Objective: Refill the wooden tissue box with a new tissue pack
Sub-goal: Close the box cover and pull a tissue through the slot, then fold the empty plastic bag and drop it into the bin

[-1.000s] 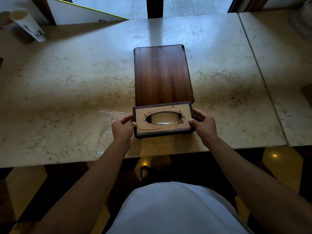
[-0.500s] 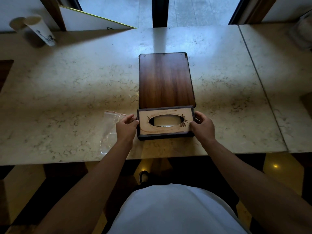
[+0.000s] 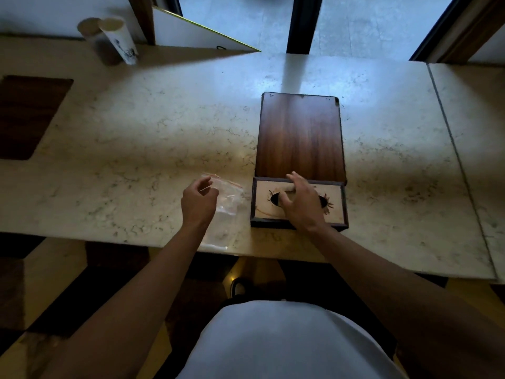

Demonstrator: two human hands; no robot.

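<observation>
We are resting our right hand (image 3: 302, 205) loosely spread over the tissue box (image 3: 334, 203) slot near the table (image 3: 136, 138) edge; our left hand (image 3: 198, 203) is hovering half-curled, empty, above the plastic bag (image 3: 228, 206).

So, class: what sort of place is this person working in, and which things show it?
Probably a hotel or restaurant lobby, though that is a guess: a long polished marble counter, tall glass doors behind it, and a decorative wooden tissue box being restocked.
</observation>
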